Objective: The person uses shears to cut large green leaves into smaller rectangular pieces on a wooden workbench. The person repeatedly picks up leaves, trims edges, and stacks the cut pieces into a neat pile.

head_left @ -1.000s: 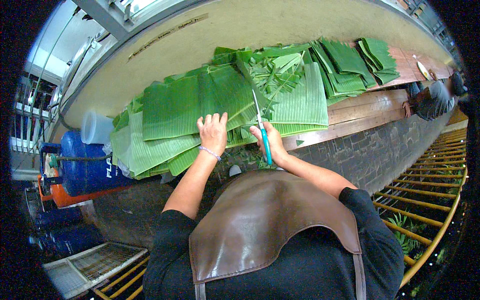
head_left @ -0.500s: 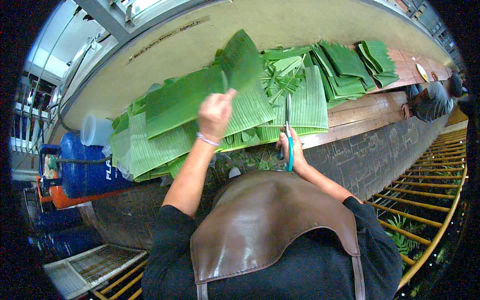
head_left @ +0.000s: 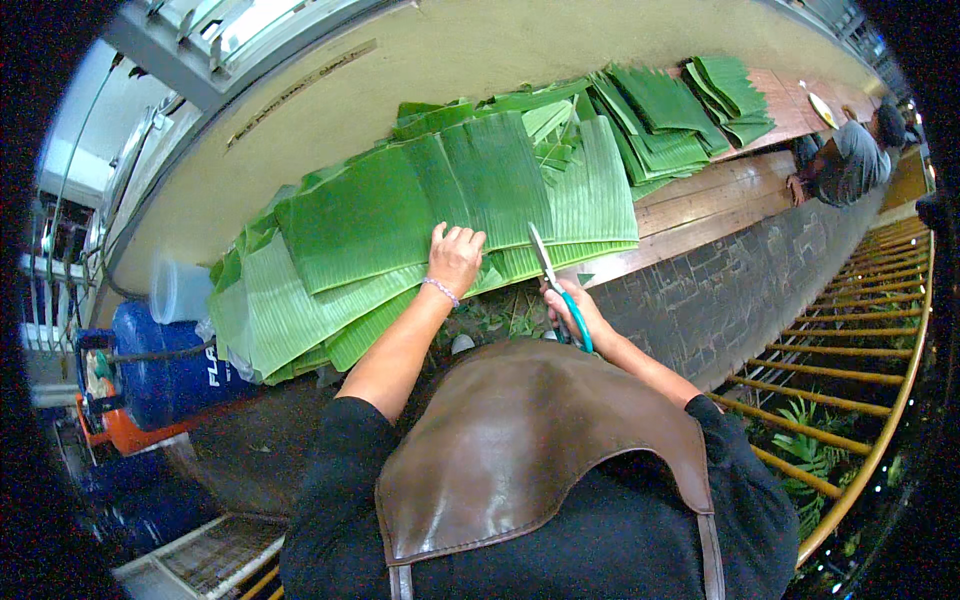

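My left hand (head_left: 456,260) is closed at the near edge of a wide green banana leaf piece (head_left: 480,165), its fingers curled over the edge. That piece lies flat across a layered spread of other banana leaf pieces (head_left: 300,295). Lower right of it, my right hand (head_left: 598,325) grips a pair of scissors (head_left: 542,252) by their teal handles. The blades point up and away, close together, with their tip near the leaf's right edge. Thin leaf strips (head_left: 557,150) lie on the pile just beyond.
Folded leaf stacks (head_left: 655,115) sit farther right on a wooden bench (head_left: 725,200). At its far end is a person (head_left: 850,165) in grey. A blue drum (head_left: 165,360) and a translucent tub (head_left: 180,290) stand left. Yellow railing (head_left: 835,405) runs along the right.
The leaf piece my left hand held raised now lies flat on the pile, and that hand has come down to its near edge. The scissors have tilted leftward.
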`<action>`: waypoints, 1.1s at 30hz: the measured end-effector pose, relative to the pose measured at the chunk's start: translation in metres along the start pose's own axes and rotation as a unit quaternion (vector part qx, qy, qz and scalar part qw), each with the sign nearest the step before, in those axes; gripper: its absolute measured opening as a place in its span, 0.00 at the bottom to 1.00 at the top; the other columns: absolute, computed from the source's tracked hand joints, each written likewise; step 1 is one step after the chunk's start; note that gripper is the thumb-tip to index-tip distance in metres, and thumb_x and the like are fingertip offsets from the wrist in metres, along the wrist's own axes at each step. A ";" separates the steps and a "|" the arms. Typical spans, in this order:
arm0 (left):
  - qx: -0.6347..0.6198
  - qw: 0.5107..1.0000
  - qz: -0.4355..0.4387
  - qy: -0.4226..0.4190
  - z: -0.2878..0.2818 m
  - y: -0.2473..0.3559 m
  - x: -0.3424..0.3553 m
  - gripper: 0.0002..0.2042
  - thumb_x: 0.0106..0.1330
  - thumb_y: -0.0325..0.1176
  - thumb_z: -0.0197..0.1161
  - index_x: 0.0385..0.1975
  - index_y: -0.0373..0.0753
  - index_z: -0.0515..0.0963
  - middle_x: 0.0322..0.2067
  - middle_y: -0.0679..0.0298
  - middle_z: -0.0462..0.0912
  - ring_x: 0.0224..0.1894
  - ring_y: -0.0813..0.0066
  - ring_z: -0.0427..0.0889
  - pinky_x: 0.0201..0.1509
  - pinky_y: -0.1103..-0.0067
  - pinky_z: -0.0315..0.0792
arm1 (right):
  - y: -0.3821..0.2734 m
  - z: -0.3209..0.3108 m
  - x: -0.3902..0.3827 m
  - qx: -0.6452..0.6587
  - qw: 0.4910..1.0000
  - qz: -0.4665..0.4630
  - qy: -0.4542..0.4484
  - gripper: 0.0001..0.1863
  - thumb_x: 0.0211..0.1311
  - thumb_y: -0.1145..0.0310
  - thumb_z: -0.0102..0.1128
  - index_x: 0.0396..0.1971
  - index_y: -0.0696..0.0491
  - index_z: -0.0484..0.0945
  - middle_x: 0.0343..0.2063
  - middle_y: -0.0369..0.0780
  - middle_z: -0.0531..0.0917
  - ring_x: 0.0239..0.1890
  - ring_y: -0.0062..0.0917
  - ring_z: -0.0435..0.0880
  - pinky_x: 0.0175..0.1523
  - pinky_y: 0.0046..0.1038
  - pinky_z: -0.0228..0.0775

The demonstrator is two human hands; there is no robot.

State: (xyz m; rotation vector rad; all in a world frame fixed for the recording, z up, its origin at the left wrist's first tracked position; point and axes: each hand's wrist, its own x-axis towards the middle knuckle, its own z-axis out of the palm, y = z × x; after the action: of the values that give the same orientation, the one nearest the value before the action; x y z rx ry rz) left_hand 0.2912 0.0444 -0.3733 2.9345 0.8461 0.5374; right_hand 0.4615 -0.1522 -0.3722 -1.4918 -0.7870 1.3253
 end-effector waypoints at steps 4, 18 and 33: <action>0.004 1.000 0.011 -0.004 -0.006 -0.001 0.005 0.19 0.44 0.32 0.69 0.39 0.44 0.76 0.36 0.64 0.75 0.46 0.66 0.73 0.58 0.55 0.61 | -0.005 0.002 0.003 -0.054 0.997 0.031 -0.052 0.18 0.62 0.51 0.55 0.35 0.52 0.71 0.19 0.31 0.69 0.19 0.14 0.68 0.23 0.19 0.64; -0.016 1.000 0.018 -0.003 -0.004 -0.007 0.015 0.16 0.45 0.36 0.70 0.34 0.44 0.76 0.32 0.65 0.76 0.43 0.66 0.74 0.58 0.54 0.59 | 0.005 0.020 0.014 -0.030 0.988 0.127 -0.078 0.28 0.65 0.42 0.42 0.41 0.55 0.72 0.19 0.37 0.74 0.18 0.20 0.74 0.23 0.24 0.68; -0.077 0.989 0.116 0.053 -0.002 -0.033 0.023 0.10 0.46 0.35 0.68 0.29 0.45 0.78 0.28 0.67 0.77 0.39 0.70 0.76 0.58 0.59 0.60 | -0.015 0.075 0.014 -0.054 0.994 0.051 0.083 0.24 0.63 0.45 0.49 0.34 0.54 0.72 0.18 0.36 0.74 0.19 0.20 0.74 0.24 0.24 0.68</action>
State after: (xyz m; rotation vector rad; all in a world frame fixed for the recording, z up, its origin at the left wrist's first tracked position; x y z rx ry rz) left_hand 0.2920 0.0848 -0.3683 2.8986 0.4469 0.7423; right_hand 0.3930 -0.1167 -0.3597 -1.7242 -0.6921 1.2299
